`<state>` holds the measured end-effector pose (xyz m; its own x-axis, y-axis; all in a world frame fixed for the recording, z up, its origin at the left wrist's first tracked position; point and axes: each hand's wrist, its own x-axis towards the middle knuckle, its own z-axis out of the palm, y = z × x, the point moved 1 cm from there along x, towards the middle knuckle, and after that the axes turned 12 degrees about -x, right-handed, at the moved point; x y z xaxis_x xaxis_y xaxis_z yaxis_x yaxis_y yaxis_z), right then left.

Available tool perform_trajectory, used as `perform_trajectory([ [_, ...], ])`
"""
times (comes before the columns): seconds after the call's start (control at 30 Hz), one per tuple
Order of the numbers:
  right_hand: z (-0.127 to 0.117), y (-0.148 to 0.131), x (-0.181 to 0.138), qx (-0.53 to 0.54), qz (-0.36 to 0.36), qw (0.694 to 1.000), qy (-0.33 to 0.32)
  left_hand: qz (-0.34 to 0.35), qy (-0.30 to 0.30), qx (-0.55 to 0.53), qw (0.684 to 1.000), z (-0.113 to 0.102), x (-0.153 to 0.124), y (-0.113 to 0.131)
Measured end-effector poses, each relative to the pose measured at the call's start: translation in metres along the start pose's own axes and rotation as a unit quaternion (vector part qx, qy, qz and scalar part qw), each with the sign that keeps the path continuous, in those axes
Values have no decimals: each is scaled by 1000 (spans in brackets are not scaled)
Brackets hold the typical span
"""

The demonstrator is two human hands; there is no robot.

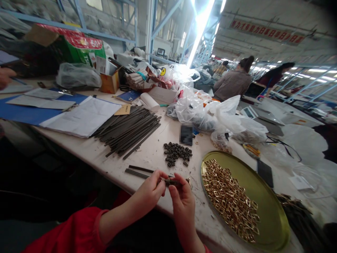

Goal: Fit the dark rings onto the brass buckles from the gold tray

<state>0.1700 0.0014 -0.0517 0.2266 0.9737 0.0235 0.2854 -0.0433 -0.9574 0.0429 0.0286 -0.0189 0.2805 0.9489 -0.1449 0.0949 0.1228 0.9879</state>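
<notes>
Above the table's front edge, my left hand (152,188) and my right hand (184,200) pinch a short dark strap (172,182) between them. A small gold piece (188,180) shows by my right fingertips; whether it is on the strap I cannot tell. Two long dark strips (138,171) lie just behind my left hand. Farther back are a heap of small dark loops (176,153) and a fanned pile of dark strips (134,128). To the right, an oval gold-coloured tray (260,179) bears many gold metal buckles (229,196).
White papers (81,116) and a blue folder (18,110) lie at the left. Clear plastic bags (200,109) crowd the back. A dark flat object (265,173) rests beyond the tray, with dark straps (302,218) at its right. Another person's hand (6,77) shows far left.
</notes>
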Motion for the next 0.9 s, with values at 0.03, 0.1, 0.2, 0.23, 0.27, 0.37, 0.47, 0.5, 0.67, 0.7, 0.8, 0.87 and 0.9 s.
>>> perform_trajectory([
  [0.03, -2, -2, -2, 4, -3, 1000, -1, 0, -1, 2, 1000, -1, -1, 0],
  [0.1, -5, -5, -3, 32, 13, 999, -1, 7, -18, 1, 1000, -1, -3, 1],
  [0.2, -8, -9, -1, 90, 58, 994, -11, 24, -52, -6, 998, 0, -8, 3],
  [0.23, -8, -10, 0, 105, 71, 992, -26, 28, -58, -7, 998, 0, -9, 4],
  [0.27, -8, -11, 0, 119, 82, 988, -51, 30, -66, -8, 997, 0, -11, 5],
  [0.37, -9, -11, -2, 165, 109, 966, -169, 35, -95, -7, 995, -2, -15, 7],
  [0.47, -11, -9, -8, 186, 113, 952, -216, 22, -92, -2, 995, -5, -18, 8],
  [0.5, -12, -8, -10, 184, 115, 953, -210, 11, -82, 7, 997, -6, -19, 8],
  [0.67, -13, -10, -19, 245, 162, 933, -209, -25, -13, 128, 991, -9, -21, 4],
  [0.7, -13, -12, -20, 267, 169, 925, -211, -23, -4, 142, 990, -9, -21, 3],
  [0.8, -13, -18, -22, 312, 175, 908, -218, -12, -13, 108, 994, -6, -20, 0],
  [0.87, -14, -21, -22, 320, 183, 902, -223, -17, -43, 49, 998, -5, -21, 0],
  [0.9, -14, -22, -22, 321, 189, 902, -220, -22, -59, 22, 998, -4, -22, 1],
])
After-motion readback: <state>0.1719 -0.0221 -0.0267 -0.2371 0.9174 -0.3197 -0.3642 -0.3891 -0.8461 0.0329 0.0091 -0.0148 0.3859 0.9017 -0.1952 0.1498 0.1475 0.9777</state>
